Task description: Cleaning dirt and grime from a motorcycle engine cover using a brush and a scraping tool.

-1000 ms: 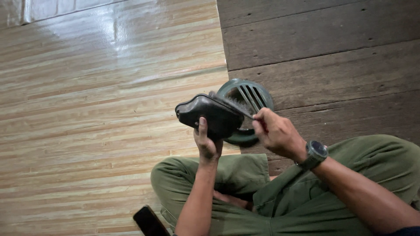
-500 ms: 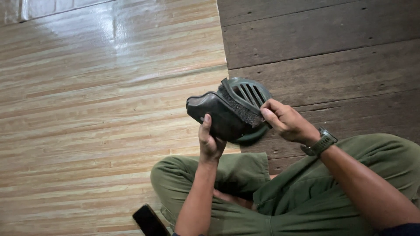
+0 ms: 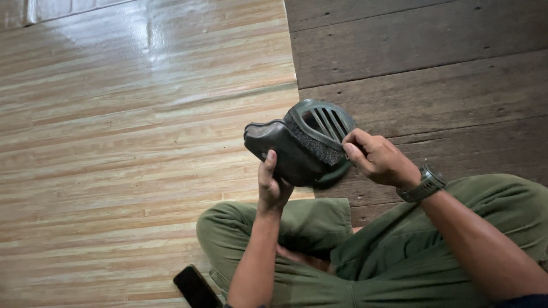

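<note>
My left hand [image 3: 274, 185] grips a black shoe [image 3: 279, 151] from below and holds it up in front of my knees. My right hand [image 3: 377, 159], with a dark watch [image 3: 425, 182] on the wrist, pinches the right edge of a dark green rounded brush with a slotted back [image 3: 322, 120]. Its strip of black bristles [image 3: 313, 144] lies against the shoe's upper side. I sit on the floor in green trousers [image 3: 399, 256].
The floor is glossy light wood [image 3: 131, 142] on the left and dark rough planks [image 3: 434, 63] on the right. A black phone [image 3: 197, 288] lies on the light floor by my left knee.
My right hand has drawn the brush up and to the right across the shoe. My left hand has turned the shoe slightly and kept its grip.
</note>
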